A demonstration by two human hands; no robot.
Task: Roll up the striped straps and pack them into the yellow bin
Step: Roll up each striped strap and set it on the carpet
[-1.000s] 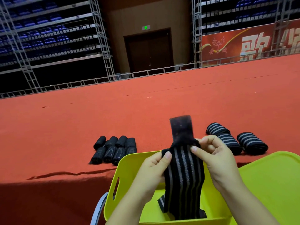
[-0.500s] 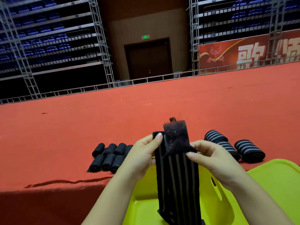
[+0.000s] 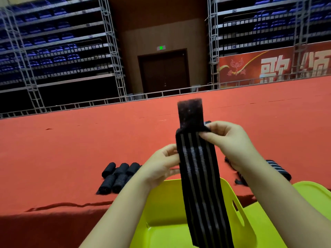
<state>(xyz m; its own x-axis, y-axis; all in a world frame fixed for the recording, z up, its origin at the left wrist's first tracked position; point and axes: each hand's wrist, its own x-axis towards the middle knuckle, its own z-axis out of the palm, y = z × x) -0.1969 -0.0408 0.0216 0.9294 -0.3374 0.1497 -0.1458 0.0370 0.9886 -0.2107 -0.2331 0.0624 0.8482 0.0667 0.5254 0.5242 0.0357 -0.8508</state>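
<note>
1. A striped strap [image 3: 198,176], a long flat band of black ribbed elastic with thin grey lines, is hanging upright above the yellow bin [image 3: 161,212], a smooth plastic tub with a slot handle.
2. The right hand [image 3: 231,145] is pinching the strap just below its fuzzy black tab, fingers curled round the edge.
3. The left hand [image 3: 159,163] is gripping the strap's left edge lower down.
4. Rolled straps [image 3: 118,176], ribbed cylinders, are lying in a cluster on the red carpet [image 3: 71,149]; another striped roll [image 3: 277,169] is lying beyond the right wrist.
</note>
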